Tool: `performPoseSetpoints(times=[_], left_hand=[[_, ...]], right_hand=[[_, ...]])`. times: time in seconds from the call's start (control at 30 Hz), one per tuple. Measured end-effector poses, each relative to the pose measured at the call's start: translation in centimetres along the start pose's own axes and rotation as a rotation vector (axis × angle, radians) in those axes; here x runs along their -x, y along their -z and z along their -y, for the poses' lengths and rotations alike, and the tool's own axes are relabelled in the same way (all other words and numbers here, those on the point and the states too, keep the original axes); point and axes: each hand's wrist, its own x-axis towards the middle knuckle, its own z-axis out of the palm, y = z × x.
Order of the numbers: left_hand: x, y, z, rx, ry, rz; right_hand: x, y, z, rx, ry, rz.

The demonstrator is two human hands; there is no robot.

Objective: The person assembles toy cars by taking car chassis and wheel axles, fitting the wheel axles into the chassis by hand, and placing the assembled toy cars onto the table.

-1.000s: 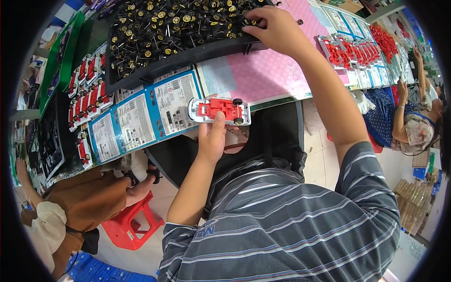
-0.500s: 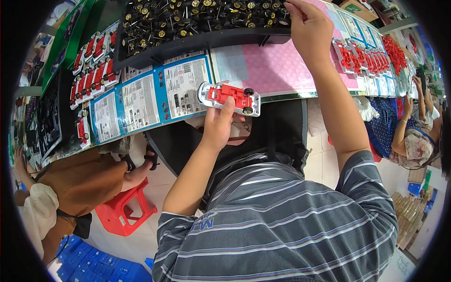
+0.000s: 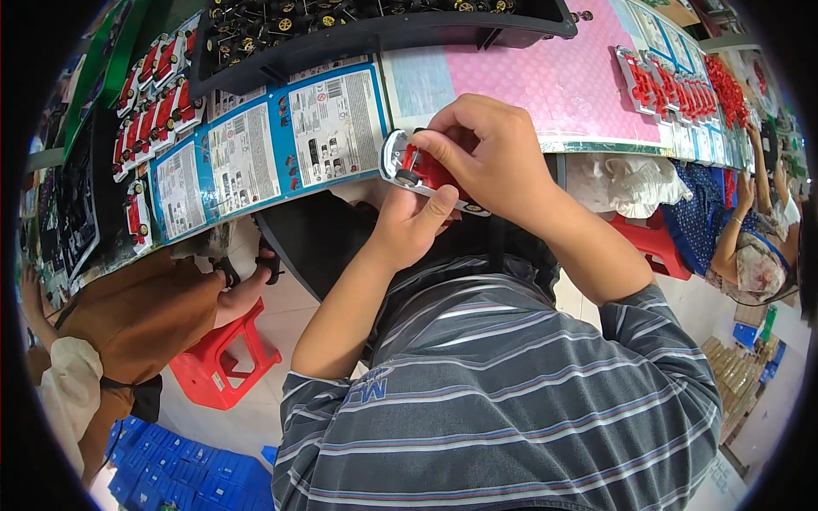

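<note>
My left hand point(image 3: 407, 228) grips a white and red toy car point(image 3: 394, 152), underside up, just off the front edge of the table. Its thumb presses on the side of the car. My right hand point(image 3: 504, 157) bends over the car, thumb and fingertips pinching a wheel axle point(image 3: 408, 177) at the car's left end. One black wheel of that axle shows; the fingers partly cover the rest. Another wheel point(image 3: 474, 208) sits at the right end, below my right hand.
A black tray point(image 3: 383, 41) of wheel axles lies at the far side. Assembled cars point(image 3: 158, 128) stand in rows at the left. Several wheel-less cars point(image 3: 673, 88) line up at the right, beside a pile of red parts point(image 3: 724, 92). Co-workers sit on both sides.
My right hand has come from the tray's right end down to the car, bringing a wheel axle to its left end. The left hand still holds the car, now tilted slightly.
</note>
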Motion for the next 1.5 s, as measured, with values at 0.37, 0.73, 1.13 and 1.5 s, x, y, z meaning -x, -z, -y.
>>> performPoseSetpoints(times=[0.37, 0.73, 1.13, 1.5], left_hand=[[1.4, 0.4, -0.4, 0.251, -0.064, -0.093], [6.7, 13.8, -9.2, -0.130, -0.060, -0.881], [9.8, 31.1, -16.4, -0.881, 0.358, -1.230], [11.1, 21.4, -13.3, -1.451, 0.120, -1.401]], right_hand=[[-0.2, 1.8, 0.2, -0.020, 0.146, -0.024], [2.3, 8.0, -12.6, 0.214, -0.200, -0.283], [2.2, 6.2, -13.3, 0.392, -0.105, -0.295], [2.6, 6.8, -13.8, 0.324, -0.095, -0.311]])
